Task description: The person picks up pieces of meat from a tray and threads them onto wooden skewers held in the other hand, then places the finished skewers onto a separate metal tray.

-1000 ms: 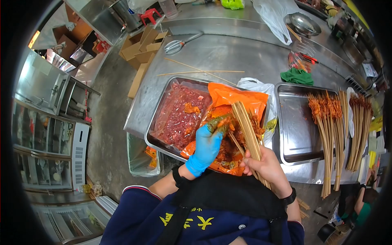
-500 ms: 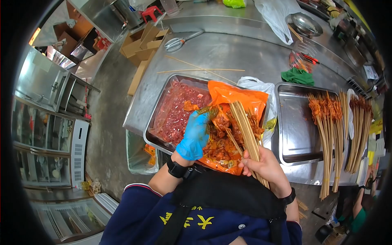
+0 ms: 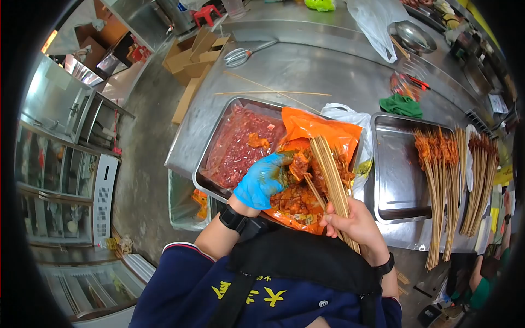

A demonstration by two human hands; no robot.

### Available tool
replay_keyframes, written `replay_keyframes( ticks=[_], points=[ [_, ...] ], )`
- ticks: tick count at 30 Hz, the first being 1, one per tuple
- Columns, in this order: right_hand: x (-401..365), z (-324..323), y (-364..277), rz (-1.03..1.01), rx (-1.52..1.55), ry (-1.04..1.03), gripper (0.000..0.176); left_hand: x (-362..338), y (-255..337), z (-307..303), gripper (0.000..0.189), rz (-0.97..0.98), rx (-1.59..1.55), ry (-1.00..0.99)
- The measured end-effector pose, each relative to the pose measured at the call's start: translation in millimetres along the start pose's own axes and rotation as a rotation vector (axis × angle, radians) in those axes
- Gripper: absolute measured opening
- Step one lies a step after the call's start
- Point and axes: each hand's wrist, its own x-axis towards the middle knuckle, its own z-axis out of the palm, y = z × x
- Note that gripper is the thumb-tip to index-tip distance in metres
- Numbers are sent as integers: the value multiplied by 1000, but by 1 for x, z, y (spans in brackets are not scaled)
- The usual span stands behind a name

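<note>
My left hand (image 3: pixel 261 180), in a blue glove smeared with marinade, is closed on a piece of red-orange marinated meat (image 3: pixel 298 165). Bunched in my right hand (image 3: pixel 353 223) are several bamboo skewers (image 3: pixel 332 177); one skewer stands apart from the bundle, its tip at the meat in my left hand. Beneath both hands lies an open orange bag (image 3: pixel 322 128) with more marinated meat (image 3: pixel 295 201). It rests in a metal tray (image 3: pixel 201 174), beside a clear bag of raw red minced-looking meat (image 3: pixel 240 145) with a loose orange piece on top.
To the right, a second metal tray (image 3: pixel 391 210) carries loaded meat skewers (image 3: pixel 437 147), with darker skewers (image 3: pixel 482 150) beyond. Scissors (image 3: pixel 240 56), loose skewers (image 3: pixel 273 93) and a green cloth (image 3: pixel 401 105) lie on the steel table. Another person's arm (image 3: pixel 478 273) shows at far right.
My left hand has shifted slightly down and turned, bringing the meat closer to the skewer tip. An orange piece now lies more exposed on the red meat. My right hand stays nearly still.
</note>
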Motion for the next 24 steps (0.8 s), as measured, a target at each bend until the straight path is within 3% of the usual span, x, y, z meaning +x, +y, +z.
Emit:
replay_keyframes(
  ticks=[2, 5, 10, 13, 15, 16, 18, 22, 24],
  points=[
    [2, 2, 0, -4, -1, 8, 11, 7, -2, -7, 42, -260, -175, -13],
    [-1, 0, 3, -19, 12, 38, 12, 14, -19, -6, 32, -241, -441, 44],
    [1, -2, 4, -17, 9, 46, 14, 17, -10, -4, 35, -167, -490, 20],
    [1, 0, 3, -7, 21, 54, 14, 10, -3, 0, 34, 8, -423, 86],
    [1, 0, 3, -12, 12, 51, 14, 16, -14, -8, 29, 139, -24, 123],
    [1, 0, 3, -16, 4, 48, 14, 17, -16, -4, 29, 139, -24, 123],
    [0, 1, 4, -26, 7, 48, 14, 17, -19, 9, 24, 320, 180, 276],
    [-1, 3, 3, -33, 39, 77, 14, 13, -24, 18, 24, 285, 203, 312],
    [0, 3, 2, -37, 28, 90, 13, 11, -31, 23, 25, 176, 161, 245]
  ],
)
